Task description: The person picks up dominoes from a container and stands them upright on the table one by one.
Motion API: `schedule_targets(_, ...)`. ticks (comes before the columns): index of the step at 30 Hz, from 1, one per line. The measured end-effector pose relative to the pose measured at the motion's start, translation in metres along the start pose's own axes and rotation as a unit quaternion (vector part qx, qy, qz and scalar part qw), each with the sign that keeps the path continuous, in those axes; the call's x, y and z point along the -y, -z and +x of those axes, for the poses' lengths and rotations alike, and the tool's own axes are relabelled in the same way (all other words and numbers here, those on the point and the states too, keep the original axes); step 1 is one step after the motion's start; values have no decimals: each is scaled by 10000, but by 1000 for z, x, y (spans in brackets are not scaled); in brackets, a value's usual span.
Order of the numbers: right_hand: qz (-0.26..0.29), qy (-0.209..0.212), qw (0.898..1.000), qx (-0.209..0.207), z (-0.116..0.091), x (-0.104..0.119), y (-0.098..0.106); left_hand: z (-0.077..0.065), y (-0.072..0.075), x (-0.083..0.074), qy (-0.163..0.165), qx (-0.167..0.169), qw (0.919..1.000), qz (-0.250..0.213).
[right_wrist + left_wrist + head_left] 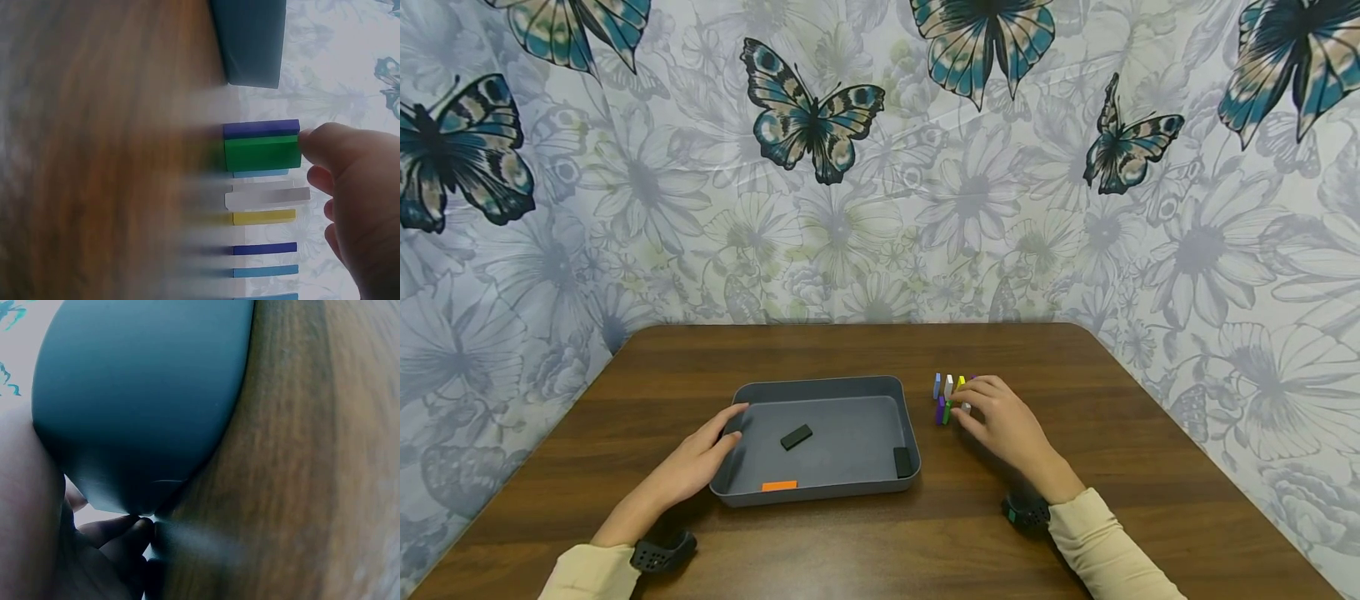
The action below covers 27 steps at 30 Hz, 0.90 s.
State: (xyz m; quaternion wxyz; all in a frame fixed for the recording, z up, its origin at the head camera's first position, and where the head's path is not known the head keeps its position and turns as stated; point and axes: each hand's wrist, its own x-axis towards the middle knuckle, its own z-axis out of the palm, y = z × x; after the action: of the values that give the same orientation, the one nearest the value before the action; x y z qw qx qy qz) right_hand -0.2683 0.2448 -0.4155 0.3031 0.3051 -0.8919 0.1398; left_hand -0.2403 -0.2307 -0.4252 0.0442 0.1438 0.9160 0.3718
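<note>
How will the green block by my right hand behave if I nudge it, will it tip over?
The green block stands upright on a narrow edge, so a sideways push would probably topple it. It sits close against the purple block, which may fall with it. Its straight edges suggest it is stiff and likely light. The right hand has a fingertip at its top.
</note>
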Motion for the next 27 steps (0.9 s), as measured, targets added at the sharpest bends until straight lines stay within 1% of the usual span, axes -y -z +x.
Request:
schedule_targets(6,-54,11,10000,65,-1,0,-1,0,0,1,-9,34,10000,-29)
schedule_targets(12,-55,17,10000,32,0,1,-2,1,0,2,-10,16,10000,-16)
schedule_targets(19,-71,-188,9997,125,1,2,-3,1,0,2,-14,-8,10000,-7)
schedule_targets(27,-113,-209,9997,17,2,4,-3,1,-1,2,-3,0,10000,1)
